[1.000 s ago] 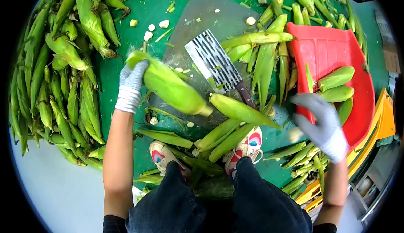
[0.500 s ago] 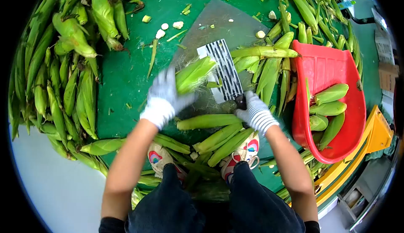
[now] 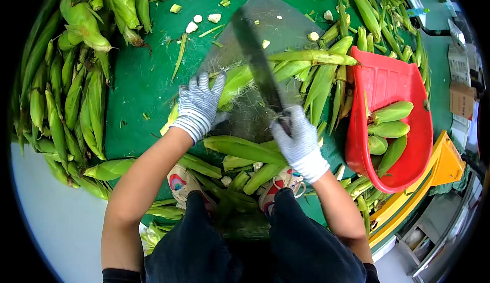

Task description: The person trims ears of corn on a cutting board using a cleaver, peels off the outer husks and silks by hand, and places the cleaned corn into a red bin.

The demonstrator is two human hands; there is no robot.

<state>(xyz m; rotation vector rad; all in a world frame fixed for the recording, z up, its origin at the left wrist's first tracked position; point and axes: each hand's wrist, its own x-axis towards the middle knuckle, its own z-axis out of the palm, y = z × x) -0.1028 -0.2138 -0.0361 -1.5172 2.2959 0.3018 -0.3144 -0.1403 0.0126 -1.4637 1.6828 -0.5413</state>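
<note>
A green surface (image 3: 148,94) is covered at its left by a large heap of unshucked corn (image 3: 76,94). A grey board (image 3: 286,20) is laid across the middle, and beyond its right side a red bin (image 3: 393,81) is partly filled with green ears. Over the board a broad-bladed knife (image 3: 258,58), blurred, is held slantwise, its handle enclosed by the gloved right hand (image 3: 297,137). An ear of corn (image 3: 239,80) is held against the board by the left hand (image 3: 198,101), its fingers curved over the husk; the ear's right end is crossed by the blade in this view, though whether they touch cannot be told. Small pale stubs (image 3: 192,27) are scattered beyond the left hand.
</note>
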